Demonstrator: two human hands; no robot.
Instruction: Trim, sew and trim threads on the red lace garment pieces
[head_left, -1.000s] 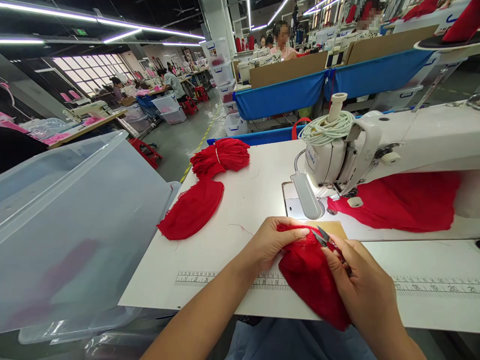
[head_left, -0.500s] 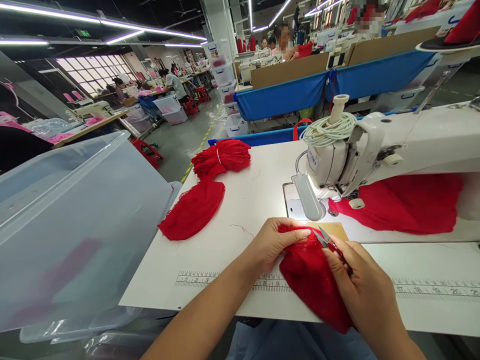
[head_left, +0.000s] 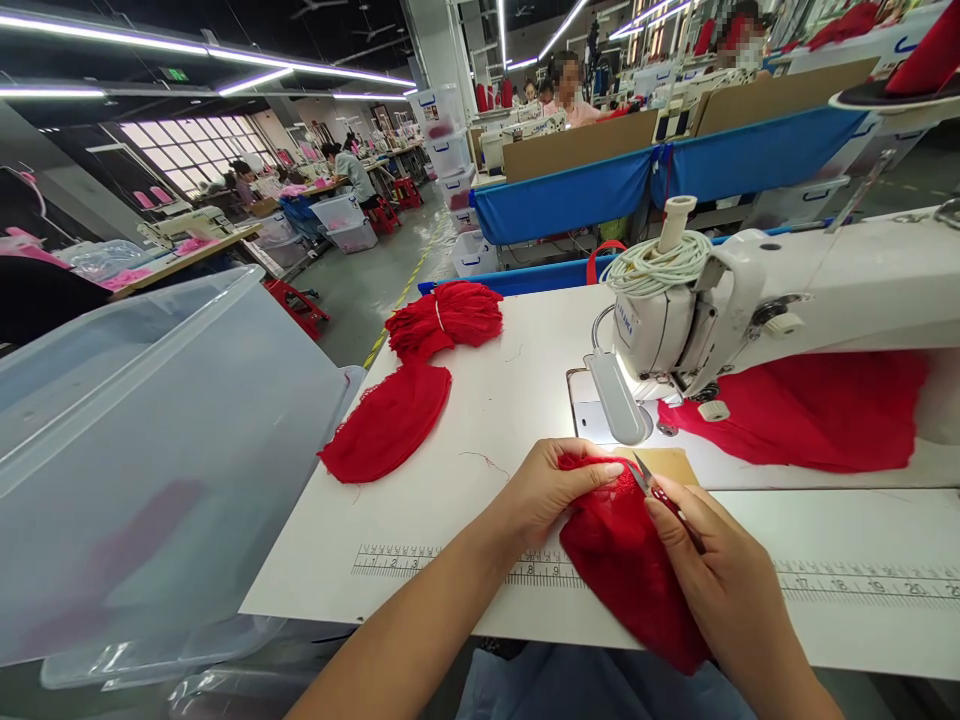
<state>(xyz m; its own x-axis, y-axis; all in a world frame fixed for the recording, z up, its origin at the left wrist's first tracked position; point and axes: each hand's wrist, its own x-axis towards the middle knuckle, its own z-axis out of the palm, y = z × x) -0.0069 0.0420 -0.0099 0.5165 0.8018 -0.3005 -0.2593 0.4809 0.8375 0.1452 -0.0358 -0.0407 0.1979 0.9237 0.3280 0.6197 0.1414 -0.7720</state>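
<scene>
My left hand (head_left: pixel 551 490) pinches the upper edge of a red fabric piece (head_left: pixel 630 560) between thumb and fingers. The cloth hangs down over the table's front edge. My right hand (head_left: pixel 712 550) is closed around small thread snips (head_left: pixel 660 492) with red handles. Their blades lie at the fabric's lacy top edge, close beside my left thumb, and look nearly closed. Just behind my hands stands a white sewing machine (head_left: pixel 810 290), with more red fabric (head_left: pixel 817 410) lying under its arm.
On the white table (head_left: pixel 337 590), printed with a ruler scale, lie a tied red fabric bundle (head_left: pixel 446 318) and a red cup-shaped piece (head_left: pixel 390 425) at the left. A translucent plastic bin (head_left: pixel 187 420) stands to the left. Several people sit at machines farther back.
The snips' blades have come closer together at the fabric edge. My left hand keeps its pinch in nearly the same spot.
</scene>
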